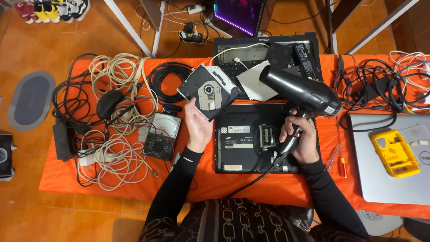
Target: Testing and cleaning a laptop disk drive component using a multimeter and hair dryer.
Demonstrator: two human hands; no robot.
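The orange-covered table (268, 188) is crowded edge to edge, and that crowding is the first hazard: an upturned black laptop (251, 139) sits dead centre with its underside exposed, a second opened laptop chassis (268, 49) lies beyond it, and a closed silver laptop (385, 179) carries a yellow parts tray (395, 153) at the right. On the left, a heap of tangled cables (112, 121) sprawls around an analogue meter (162, 134). Now the action: the right hand (301, 139) is wrapped firmly round the handle of a black hair dryer (300, 92), nozzle aimed left at the optical drive (210, 91), which the left hand (197, 125) holds up above the table by its lower corner, thumb and fingers pinching the edge, tray side up. That is a thin hold on a flat, tilted part, so I judge a slip could drop it onto the laptop below. The nozzle sits very near the drive, and if hot air runs, the plastic tray or lens could suffer, and those fingertips are close to the stream too. The dryer's cord (255, 179) trails across the front edge of the table towards the person's lap; a snag there could jerk the dryer. The small pieces in the yellow tray could scatter if the airflow swings right.
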